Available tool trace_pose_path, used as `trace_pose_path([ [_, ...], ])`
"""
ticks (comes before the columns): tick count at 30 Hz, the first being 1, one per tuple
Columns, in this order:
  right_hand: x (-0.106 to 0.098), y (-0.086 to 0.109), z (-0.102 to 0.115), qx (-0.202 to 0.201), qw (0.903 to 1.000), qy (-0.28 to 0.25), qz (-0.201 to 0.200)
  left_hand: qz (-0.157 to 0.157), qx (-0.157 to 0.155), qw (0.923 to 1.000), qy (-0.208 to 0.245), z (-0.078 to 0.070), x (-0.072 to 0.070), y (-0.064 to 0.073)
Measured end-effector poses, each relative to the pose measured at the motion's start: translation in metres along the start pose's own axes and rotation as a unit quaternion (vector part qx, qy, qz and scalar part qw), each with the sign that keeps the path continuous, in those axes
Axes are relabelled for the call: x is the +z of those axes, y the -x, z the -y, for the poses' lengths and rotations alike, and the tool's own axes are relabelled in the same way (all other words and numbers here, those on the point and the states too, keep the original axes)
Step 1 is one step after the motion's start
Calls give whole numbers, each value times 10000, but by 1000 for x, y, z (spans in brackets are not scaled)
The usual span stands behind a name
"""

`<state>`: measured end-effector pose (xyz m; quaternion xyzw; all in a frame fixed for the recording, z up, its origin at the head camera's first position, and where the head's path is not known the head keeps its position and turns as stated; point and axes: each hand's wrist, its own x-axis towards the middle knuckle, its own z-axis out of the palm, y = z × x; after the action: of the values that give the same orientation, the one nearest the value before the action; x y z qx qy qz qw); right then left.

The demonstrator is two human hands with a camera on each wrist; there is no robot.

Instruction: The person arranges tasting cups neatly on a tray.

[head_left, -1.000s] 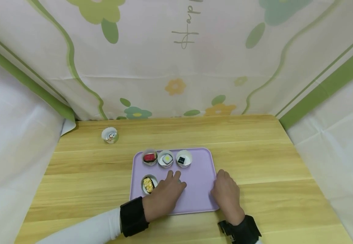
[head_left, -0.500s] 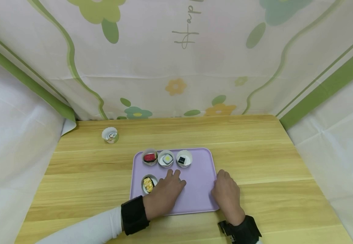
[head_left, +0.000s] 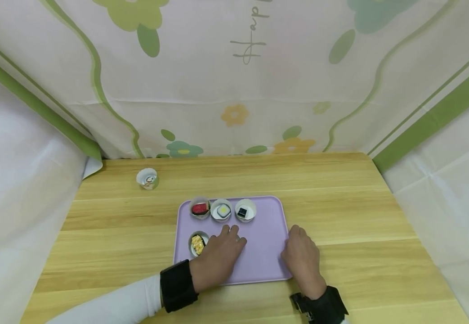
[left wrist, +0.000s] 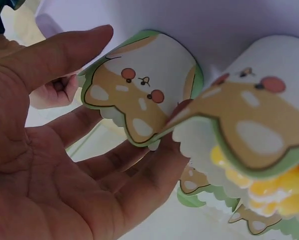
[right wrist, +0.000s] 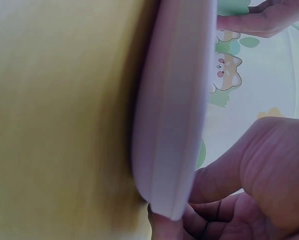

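My left hand (head_left: 220, 258) is over the purple tray (head_left: 264, 243). In the left wrist view its thumb and fingers hold a paper cup (left wrist: 152, 75) with a cartoon animal face; the inside of this cup is hidden. Right beside it stands another paper cup (head_left: 198, 245) with yellow-topped sushi in it. Along the tray's far side are three more cups: one with red-topped sushi (head_left: 200, 209), one with a white and yellow piece (head_left: 223, 211), and one with a black piece (head_left: 243, 212). My right hand (head_left: 302, 258) grips the tray's right edge, thumb above and fingers underneath.
A single paper cup (head_left: 147, 179) stands at the back left of the wooden table (head_left: 339, 198). White cloth with flowers (head_left: 185, 85) hangs behind the table, and plain white cloth (head_left: 24, 180) borders its sides.
Hardly anything differs. The left thumb has drawn very slightly inward at the cup. The right hand keeps its place on the tray's edge, and the cups on the tray stay put.
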<state>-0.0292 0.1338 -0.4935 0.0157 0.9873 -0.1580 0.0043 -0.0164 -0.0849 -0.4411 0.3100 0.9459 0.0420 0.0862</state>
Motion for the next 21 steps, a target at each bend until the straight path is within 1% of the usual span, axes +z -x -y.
trace_pose_path([
  [5, 0, -1, 0, 42, 10000, -35, 43, -87, -71, 9998, -143, -2, -4, 0],
  [9, 0, -1, -1, 58, 9999, -49, 67, -199, -180, 9990, -354, -4, -12, 0],
  [12, 0, -1, -1, 32, 10000, -38, 55, -138, -368, 9987, -331, -6, -26, 2],
  [13, 0, -1, -1, 21, 10000, -28, 35, -126, -473, 9984, -266, -6, -33, 3],
  [15, 1, -1, -1, -8, 10000, -16, -21, -201, -703, 9972, -176, -3, -48, 4],
  [16, 1, -1, -1, -23, 10000, -14, -47, -229, -849, 9960, -155, 0, -57, 5],
  [18, 1, -1, -1, -30, 10000, -20, -63, -441, -1171, 9921, -101, 12, -74, 5],
  [20, 1, 0, 0, -18, 10000, -50, -27, -675, -1458, 9870, -41, 33, -88, 4],
  [21, 1, 0, 0, -9, 10000, -64, -4, -729, -1635, 9838, 36, 45, -95, 5],
])
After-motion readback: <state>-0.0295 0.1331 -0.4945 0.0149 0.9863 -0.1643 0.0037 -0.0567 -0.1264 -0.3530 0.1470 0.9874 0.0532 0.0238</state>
